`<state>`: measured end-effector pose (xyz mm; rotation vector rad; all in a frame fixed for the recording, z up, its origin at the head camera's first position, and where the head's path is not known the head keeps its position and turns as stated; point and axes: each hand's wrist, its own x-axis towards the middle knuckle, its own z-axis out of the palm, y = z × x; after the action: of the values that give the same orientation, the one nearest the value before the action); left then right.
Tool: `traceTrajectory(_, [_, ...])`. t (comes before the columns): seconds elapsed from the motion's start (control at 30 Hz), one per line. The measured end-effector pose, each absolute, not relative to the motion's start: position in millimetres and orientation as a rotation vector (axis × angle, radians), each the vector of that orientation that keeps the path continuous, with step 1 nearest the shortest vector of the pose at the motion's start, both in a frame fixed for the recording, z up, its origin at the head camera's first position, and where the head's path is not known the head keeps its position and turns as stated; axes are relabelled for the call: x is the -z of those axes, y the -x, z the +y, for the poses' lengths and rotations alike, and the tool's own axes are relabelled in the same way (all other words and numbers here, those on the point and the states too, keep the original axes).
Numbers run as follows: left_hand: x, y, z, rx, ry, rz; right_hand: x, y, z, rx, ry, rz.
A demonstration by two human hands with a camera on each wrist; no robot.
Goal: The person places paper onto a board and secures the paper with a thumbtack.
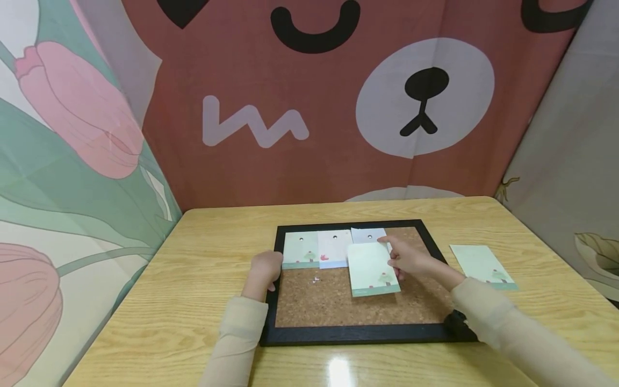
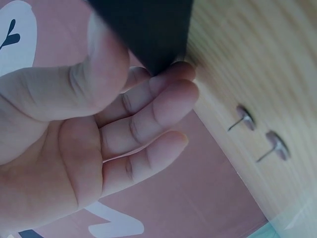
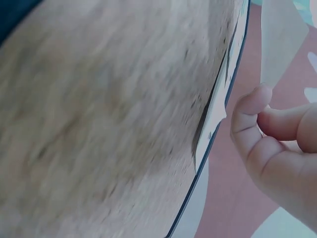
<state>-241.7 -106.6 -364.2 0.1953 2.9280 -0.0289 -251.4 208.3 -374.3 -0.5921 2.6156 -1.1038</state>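
A corkboard in a black frame (image 1: 367, 334) lies on the table. My left hand (image 1: 266, 269) grips its left edge; in the left wrist view the thumb and fingers of that hand (image 2: 99, 114) hold the dark frame corner (image 2: 153, 34). My right hand (image 1: 408, 259) pinches a pale green note sheet (image 1: 372, 271) by its right side, above the cork. In the right wrist view, thumb and forefinger of this hand (image 3: 277, 144) meet at the sheet's edge (image 3: 280, 44). Three sheets, one green (image 1: 297, 252), one white (image 1: 333, 252) and one bluish (image 1: 362, 235), each bear a pin along the board's top.
Another green sheet (image 1: 479, 263) lies on the table right of the board. Small clear items (image 1: 316, 279) rest on the cork. Two pins (image 2: 242, 119) show on the wood surface in the left wrist view. A printed cloth (image 1: 290, 172) hangs behind the table.
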Motion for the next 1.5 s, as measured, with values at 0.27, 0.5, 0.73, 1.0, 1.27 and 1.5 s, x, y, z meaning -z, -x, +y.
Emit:
traceTrajectory(0.27, [364.3, 241.5, -106.2, 0.01, -0.188, 2.934, 368.8, 250.8, 186.3, 1.162, 0.531, 2.532])
traceTrajectory(0.5, [365.0, 241.7, -105.9, 0.002, -0.189, 2.914, 369.6, 251.6, 168.4, 1.239, 0.499, 2.458])
traceTrajectory(0.73, [366.5, 243.4, -106.9, 0.002, -0.185, 2.912, 370.0, 251.8, 150.1, 1.287, 0.503, 2.424])
traceTrajectory(1.0, [367.1, 244.1, -107.7, 0.015, -0.2, 2.921, 375.3, 248.9, 130.4, 1.334, 0.511, 2.353])
traceTrajectory(1.27, [368.3, 241.9, -108.3, 0.007, -0.22, 2.944, 379.0, 246.1, 113.7, 1.37, 0.459, 2.313])
traceTrajectory(1.5, [369.1, 241.2, -108.6, 0.005, -0.218, 2.95, 379.8, 245.9, 106.5, 1.389, 0.435, 2.285])
